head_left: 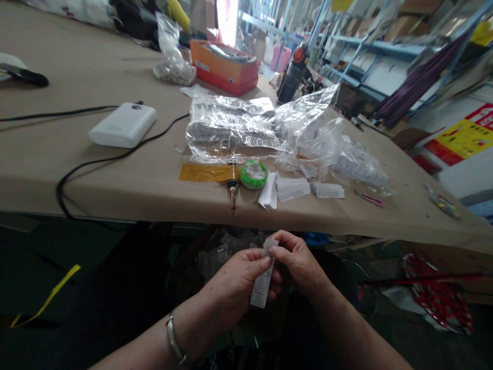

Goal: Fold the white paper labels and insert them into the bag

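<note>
Between my two hands, just below the table's front edge, is a narrow white printed label. My left hand pinches it near its upper part, thumb on top, while its lower end hangs free. At the top end, my right hand is closed with thumb and finger on the label. Whether a small piece is also between the fingertips I cannot make out. Stacks of similar printed labels lie on the table above my hands, beside a green round container and a pen-like tool with a metal tip.
Clear plastic bags lie behind the labels. A white power bank with a black cable is on the left. Pink tweezers rest at right. An orange box stands at the back. Clear plastic pieces sit below the table edge.
</note>
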